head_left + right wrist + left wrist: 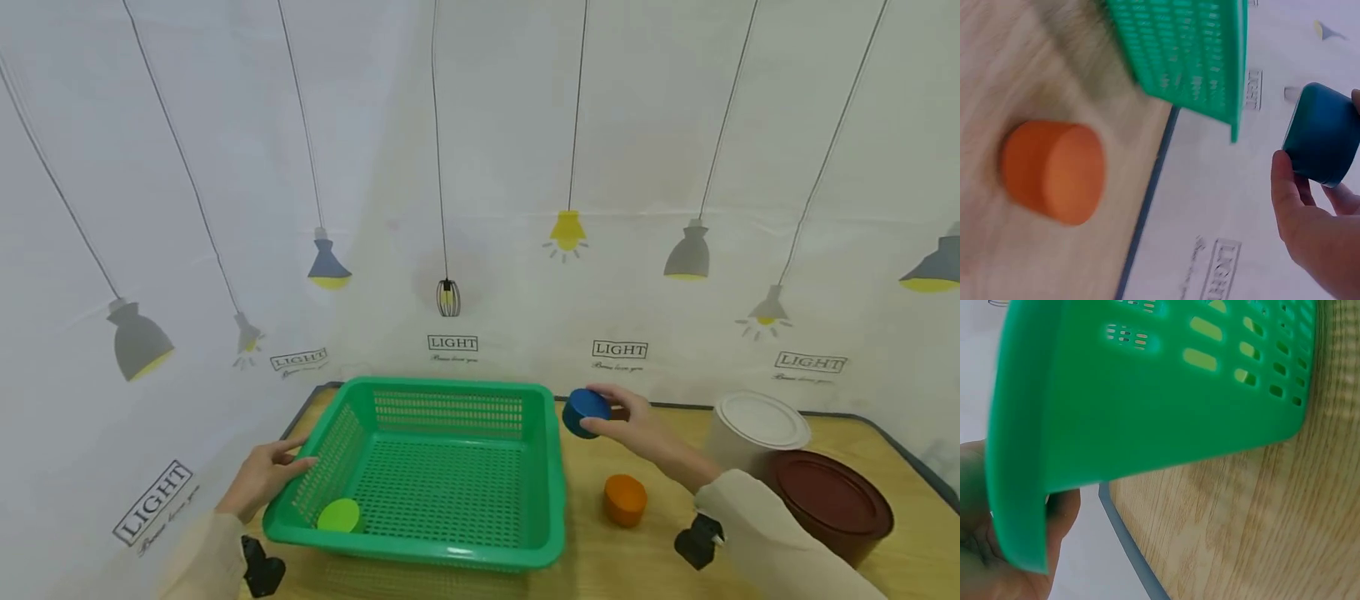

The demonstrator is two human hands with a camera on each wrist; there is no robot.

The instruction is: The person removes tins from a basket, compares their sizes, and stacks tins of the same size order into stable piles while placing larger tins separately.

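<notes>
My right hand (637, 427) pinches a short blue cylinder (585, 412) between thumb and fingers, held above the table just right of the green plastic basket (420, 550). The right wrist view shows the same blue cylinder (1324, 134) at the fingertips. With my left hand (264, 475) I grip the basket's left rim; in the left wrist view part of that hand (1004, 550) is hidden behind the rim. Inside the basket, a lime-green cylinder (341, 516) lies in the near left corner. An orange cylinder (625, 500) stands on the table below my right hand.
On the right, a white lidded tub (761, 421) and a dark red lidded tub (831, 493) stand close together beside my right forearm. The wooden table (592, 554) has a dark edge along its back, against a wall covering (502, 167) printed with lamps.
</notes>
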